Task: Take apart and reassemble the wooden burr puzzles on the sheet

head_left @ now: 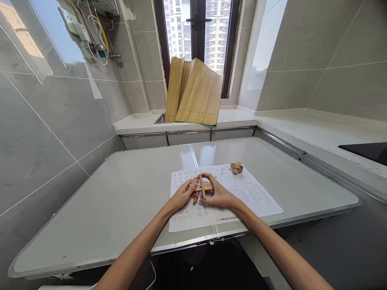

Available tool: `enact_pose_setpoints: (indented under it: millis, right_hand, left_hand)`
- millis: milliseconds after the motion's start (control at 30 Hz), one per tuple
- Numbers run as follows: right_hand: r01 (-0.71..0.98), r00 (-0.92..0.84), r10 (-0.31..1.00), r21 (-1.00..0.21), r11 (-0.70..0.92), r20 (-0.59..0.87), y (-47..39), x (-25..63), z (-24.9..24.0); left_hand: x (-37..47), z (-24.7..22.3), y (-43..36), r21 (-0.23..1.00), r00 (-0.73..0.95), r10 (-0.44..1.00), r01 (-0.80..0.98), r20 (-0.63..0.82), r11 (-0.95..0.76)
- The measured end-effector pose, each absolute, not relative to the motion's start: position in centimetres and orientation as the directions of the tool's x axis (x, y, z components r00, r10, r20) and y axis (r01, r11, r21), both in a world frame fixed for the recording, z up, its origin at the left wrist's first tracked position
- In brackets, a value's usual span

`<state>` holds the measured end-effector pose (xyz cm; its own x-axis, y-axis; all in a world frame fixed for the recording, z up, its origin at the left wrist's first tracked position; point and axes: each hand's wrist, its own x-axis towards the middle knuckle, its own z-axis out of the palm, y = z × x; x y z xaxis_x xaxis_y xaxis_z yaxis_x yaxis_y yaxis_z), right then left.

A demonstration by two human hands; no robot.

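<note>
Over a printed paper sheet (254, 197), both my hands meet around several small wooden puzzle sticks. My left hand (184, 194) is closed on wooden puzzle sticks (207, 186) that lie sideways and reach toward the right. My right hand (220, 193) pinches one upright wooden stick (202, 187) by its two ends, between thumb and fingers. That stick crosses in front of the sideways ones; whether they are interlocked I cannot tell. Toward the sheet's far right corner sits an assembled wooden burr puzzle (236, 167), touched by neither hand.
The sheet lies on a white folding table (127, 201) with a metal edge and a centre seam. Behind it, a folded bamboo mat (198, 92) leans against the window on a white counter (236, 115). A black panel (369, 151) lies on the right counter.
</note>
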<state>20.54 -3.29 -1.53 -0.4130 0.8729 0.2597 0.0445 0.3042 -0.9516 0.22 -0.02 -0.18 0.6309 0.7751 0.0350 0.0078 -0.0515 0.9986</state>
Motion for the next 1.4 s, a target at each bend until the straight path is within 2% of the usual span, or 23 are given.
enact_pose_setpoints:
  millis: [400, 600, 900, 1167, 1400]
  right_hand:
    - [0.087, -0.331, 0.902, -0.942, 0.323, 0.279, -3.3, 20.5, -1.2]
    - [0.023, -0.415, 0.877, -0.961, 0.276, 0.242, -3.6, 20.6, -0.4]
    - [0.026, -0.378, 0.888, -0.956, 0.292, 0.261, -3.6, 20.7, -0.6]
    - [0.096, -0.324, 0.903, -0.94, 0.327, 0.281, -3.4, 20.7, -1.5]
    - [0.103, -0.342, 0.9, -0.941, 0.322, 0.27, -3.5, 20.7, -1.3]
  left_hand:
    - [0.4, -0.6, 0.0, 0.98, 0.586, 0.802, 0.062, 0.117, -0.188]
    - [0.1, -0.6, 0.1, 0.98, 0.616, 0.779, 0.061, 0.112, -0.188]
    - [0.2, -0.5, 0.0, 0.982, 0.618, 0.779, 0.056, 0.106, -0.178]
    - [0.2, -0.6, 0.0, 0.982, 0.614, 0.782, 0.055, 0.108, -0.179]
    - [0.3, -0.5, 0.0, 0.985, 0.613, 0.785, 0.06, 0.09, -0.161]
